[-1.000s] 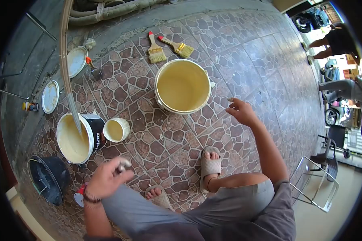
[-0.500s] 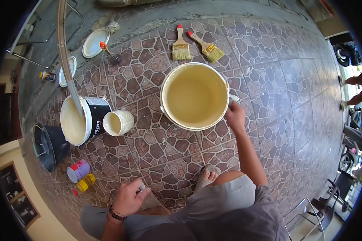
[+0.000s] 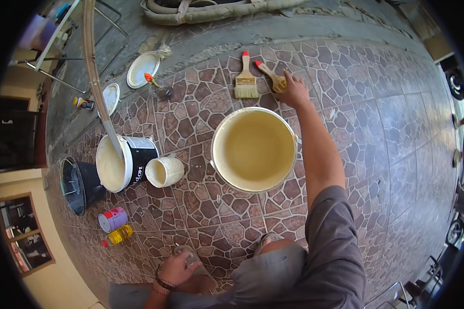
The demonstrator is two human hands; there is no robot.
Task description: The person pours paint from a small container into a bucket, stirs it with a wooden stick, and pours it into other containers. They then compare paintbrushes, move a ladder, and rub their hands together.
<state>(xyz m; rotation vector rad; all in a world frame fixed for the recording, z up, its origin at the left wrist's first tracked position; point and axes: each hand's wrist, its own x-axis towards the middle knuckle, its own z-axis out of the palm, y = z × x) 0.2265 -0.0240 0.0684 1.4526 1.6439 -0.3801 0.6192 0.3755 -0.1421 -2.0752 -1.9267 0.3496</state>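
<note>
My right hand reaches over the right-hand paintbrush, fingers apart at its metal band. The hand hides this brush's bristles; its red-tipped wooden handle shows. Beside it another paintbrush lies flat, bristles toward me. Nearer me stands a large white bucket with cream-yellow paint inside. My left hand, a dark bracelet at its wrist, rests by my lap with curled fingers. What it holds, if anything, I cannot make out.
Left on the tiled floor are a tilted black-and-white paint bucket with a long stick, a small cream tub, a black bucket, a purple-red can and a yellow bottle. Two lids lie behind.
My right hand has left the bucket's right rim and moved forward to the right-hand brush. The view has shifted, so the floor items appear lower. My left hand stays near my lap.
</note>
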